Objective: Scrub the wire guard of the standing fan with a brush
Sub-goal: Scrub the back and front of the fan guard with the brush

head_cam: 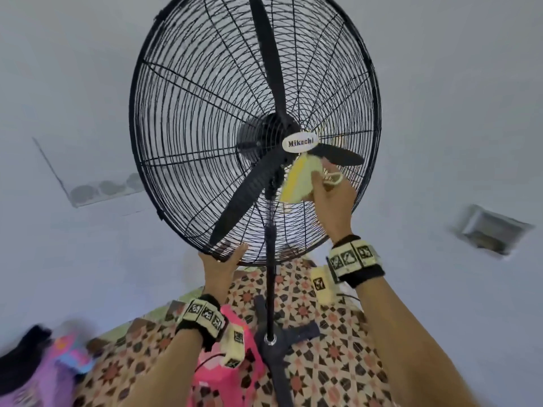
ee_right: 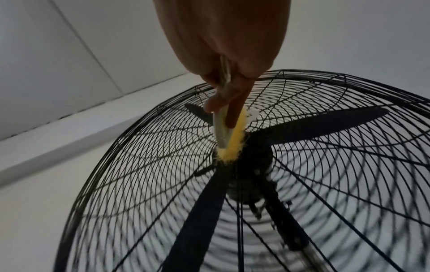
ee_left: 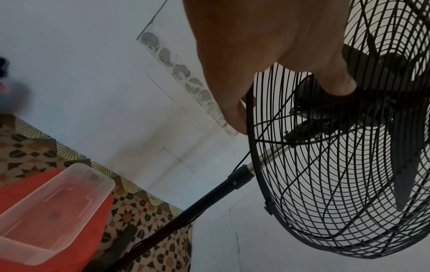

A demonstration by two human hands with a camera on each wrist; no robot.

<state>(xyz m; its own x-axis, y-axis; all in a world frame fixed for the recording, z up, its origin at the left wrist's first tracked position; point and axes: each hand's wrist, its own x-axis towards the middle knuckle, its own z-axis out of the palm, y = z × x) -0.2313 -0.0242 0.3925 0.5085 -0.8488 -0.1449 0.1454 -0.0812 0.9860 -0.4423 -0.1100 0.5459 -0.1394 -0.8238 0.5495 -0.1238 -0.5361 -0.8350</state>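
A black standing fan fills the head view, its round wire guard (head_cam: 188,92) tilted over me, with three black blades and a white oval badge (head_cam: 300,143) at the hub. My right hand (head_cam: 332,195) grips a pale brush with yellow bristles (head_cam: 296,183), and the bristles press on the guard just below the badge. In the right wrist view the brush (ee_right: 230,136) lies against the wires (ee_right: 325,92) beside the hub. My left hand (head_cam: 220,259) holds the guard's bottom rim, fingers curled over the rim (ee_left: 250,114) in the left wrist view.
The fan's black pole (head_cam: 271,274) runs down to a dark cross base (head_cam: 282,336) on a patterned tile floor (head_cam: 329,362). A pink plastic stool (head_cam: 223,374) carries a clear tub (ee_left: 53,215). Purple and dark items (head_cam: 44,374) lie at the lower left. White walls surround.
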